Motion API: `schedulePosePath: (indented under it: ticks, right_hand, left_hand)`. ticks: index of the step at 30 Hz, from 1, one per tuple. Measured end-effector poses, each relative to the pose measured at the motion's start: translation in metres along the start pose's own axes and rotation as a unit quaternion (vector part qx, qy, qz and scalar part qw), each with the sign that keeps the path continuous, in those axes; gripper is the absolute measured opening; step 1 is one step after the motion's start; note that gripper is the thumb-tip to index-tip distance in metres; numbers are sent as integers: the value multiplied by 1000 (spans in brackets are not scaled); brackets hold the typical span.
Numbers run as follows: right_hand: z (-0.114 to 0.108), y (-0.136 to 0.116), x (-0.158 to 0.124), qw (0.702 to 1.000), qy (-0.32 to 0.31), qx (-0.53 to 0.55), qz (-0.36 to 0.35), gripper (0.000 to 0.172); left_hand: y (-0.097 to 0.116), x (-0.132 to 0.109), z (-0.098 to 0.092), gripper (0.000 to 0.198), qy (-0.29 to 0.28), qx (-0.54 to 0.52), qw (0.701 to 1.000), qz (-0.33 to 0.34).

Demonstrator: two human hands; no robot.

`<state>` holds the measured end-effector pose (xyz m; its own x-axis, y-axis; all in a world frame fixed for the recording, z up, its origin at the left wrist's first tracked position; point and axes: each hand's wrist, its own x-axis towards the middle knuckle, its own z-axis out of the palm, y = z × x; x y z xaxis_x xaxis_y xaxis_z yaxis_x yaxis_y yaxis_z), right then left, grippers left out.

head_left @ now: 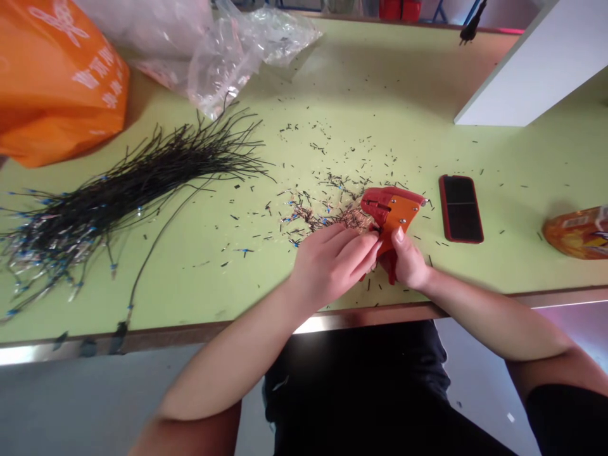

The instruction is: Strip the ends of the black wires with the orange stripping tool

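Note:
Over the bench, my right hand [411,261] is wrapped round a red and orange wire stripper [399,212], thumb along its side. My left hand [335,263] is closed, its fingertips up against the tool's near side. Whatever those fingers pinch is hidden behind them. Below and left of the stripper's head lies a heap of wire offcuts [308,218], black scraps with bits of copper and blue. Farther left rests a thick bundle of black wires [137,171], many with blue and metal ends. One single black wire [152,248] curves away from it to the front edge.
An orange bag [61,95] and clear plastic bags [223,57] stand at the back left. A red-cased phone [460,209] lies right of my hands, with an orange bottle [579,233] beyond it. A white panel [532,63] rises at the back right, near a hanging black plug [471,28].

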<state>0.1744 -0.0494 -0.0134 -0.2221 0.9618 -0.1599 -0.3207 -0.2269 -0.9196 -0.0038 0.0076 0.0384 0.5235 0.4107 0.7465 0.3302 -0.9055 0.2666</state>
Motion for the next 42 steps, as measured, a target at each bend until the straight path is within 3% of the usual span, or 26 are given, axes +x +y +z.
schedulePosePath:
  ticks: [3,10,20,26,31,38,42]
  right_hand:
    - [6,-7,-1,997,56,-12,-46,68]
    - [15,-20,0,997,35,-37,-62,69]
    - [14,-16,3,998,34,-9,-53,69]
    - [3,-32,11,986,-108,116,-54,73]
    - [-1,-36,8,984,-110,136,-19,74]
    - [-3,-35,3,987,-112,115,-18,72]
    - [-3,-36,1,986,-126,109,-17,70]
  left_hand:
    - [1,1,-1,8,11,-1,1000,10]
    - [3,3,-2,9,25,0,1000,14]
    - [1,-1,2,7,29,-8,999,10]
    - [-8,0,-6,5,38,-57,992,-107]
    - [-17,1,-9,13,51,-78,983,-161]
    - [-16,-2,-7,21,7,-139,967,-213]
    - [-19,-8,-5,15,6,-161,953,-255]
